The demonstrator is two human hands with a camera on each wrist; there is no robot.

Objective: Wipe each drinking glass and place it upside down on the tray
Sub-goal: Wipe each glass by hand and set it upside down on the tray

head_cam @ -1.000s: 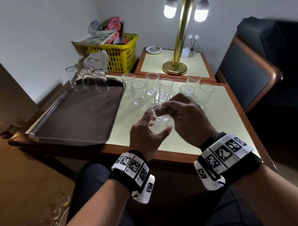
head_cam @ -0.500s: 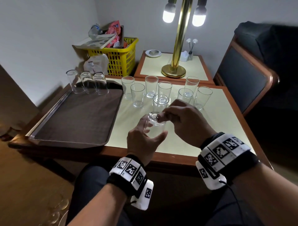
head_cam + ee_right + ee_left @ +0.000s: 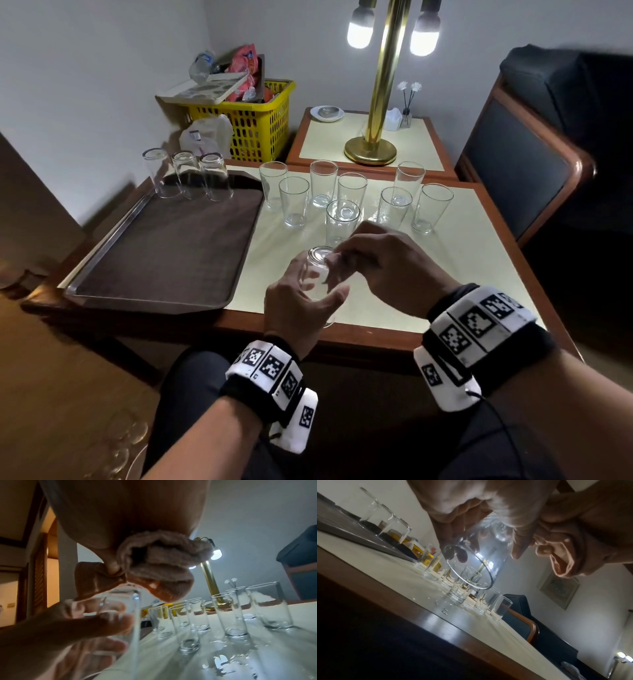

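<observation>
My left hand [image 3: 301, 294] grips a clear drinking glass [image 3: 317, 274] with its base up and its open rim [image 3: 467, 566] tilted down, above the table's near edge. My right hand [image 3: 387, 263] holds a bunched pink cloth [image 3: 159, 566] against the glass's base. Three glasses [image 3: 186, 174] stand upside down along the far edge of the brown tray [image 3: 164, 253] on the left. Several upright glasses [image 3: 342, 198] cluster on the pale table [image 3: 479, 267] just beyond my hands.
A brass lamp [image 3: 373, 150] stands on a side table behind the glasses. A yellow basket [image 3: 257, 126] with clutter sits at the back left, a dark chair [image 3: 534, 161] at the right. Water drops [image 3: 221, 660] lie on the tabletop.
The glass has moved a little toward me and left in my left hand. My right hand's cloth has stayed on its upturned base, shifting slightly as it rubs.
</observation>
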